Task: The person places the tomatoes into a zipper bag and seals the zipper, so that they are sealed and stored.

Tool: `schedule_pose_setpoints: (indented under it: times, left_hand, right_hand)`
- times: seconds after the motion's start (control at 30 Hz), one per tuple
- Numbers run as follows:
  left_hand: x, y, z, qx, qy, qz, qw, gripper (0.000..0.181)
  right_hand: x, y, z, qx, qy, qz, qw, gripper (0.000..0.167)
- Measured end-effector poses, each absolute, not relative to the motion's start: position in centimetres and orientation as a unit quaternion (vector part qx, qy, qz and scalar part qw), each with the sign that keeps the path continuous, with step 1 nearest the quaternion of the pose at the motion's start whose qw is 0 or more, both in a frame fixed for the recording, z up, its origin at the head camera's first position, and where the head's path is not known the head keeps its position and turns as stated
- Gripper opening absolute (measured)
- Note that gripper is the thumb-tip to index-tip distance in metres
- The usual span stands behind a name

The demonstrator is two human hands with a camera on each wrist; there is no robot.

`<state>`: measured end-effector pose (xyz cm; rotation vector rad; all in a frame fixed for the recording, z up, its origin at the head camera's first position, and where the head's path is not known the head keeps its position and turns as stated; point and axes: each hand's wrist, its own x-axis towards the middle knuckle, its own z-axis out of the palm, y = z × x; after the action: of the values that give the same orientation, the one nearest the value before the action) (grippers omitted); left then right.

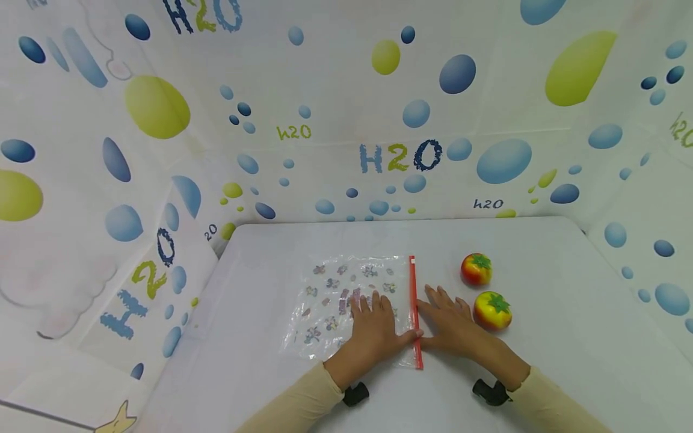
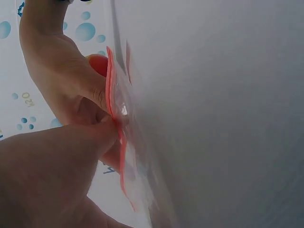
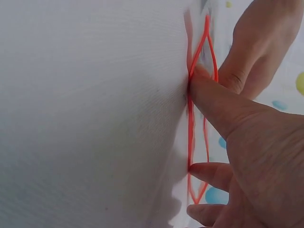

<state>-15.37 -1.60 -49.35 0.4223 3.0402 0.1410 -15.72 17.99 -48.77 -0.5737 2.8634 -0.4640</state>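
Observation:
A clear plastic zip bag (image 1: 319, 300) with printed flowers lies flat on the table, its red zip edge (image 1: 414, 282) on the right side. My left hand (image 1: 373, 331) rests on the bag with fingers straight and spread, its thumb reaching to the red edge. My right hand (image 1: 455, 328) is just right of that edge, fingers extended; its thumb and fingertips touch the lower red lip (image 3: 191, 123). In the right wrist view the two red lips stand apart, leaving a gap at the bag's mouth. Whether the left thumb pinches the upper lip is hidden.
Two red and yellow toy fruits with green leafy tops, one farther back (image 1: 476, 269) and one nearer (image 1: 492, 311), stand right of the right hand. A white table (image 1: 243, 288) carries everything. Behind and beside it hangs a patterned curtain (image 1: 335, 78).

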Motion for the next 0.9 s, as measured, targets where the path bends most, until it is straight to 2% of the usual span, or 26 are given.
schedule_pose_setpoints:
  times: [0.27,0.9]
  left_hand:
    - [-14.9,-1.9,-49.5,0.134,0.991,0.015,0.002,0.105]
    - [-14.1,-4.0,-48.8,0.121,0.992,0.035,0.010,0.102]
  right_hand:
    - [-16.0,17.7,-48.8,-0.182,0.964,-0.161,0.106,0.092]
    - [-16.6,17.9,-48.5,-0.179,0.960,-0.173,0.127,0.094]
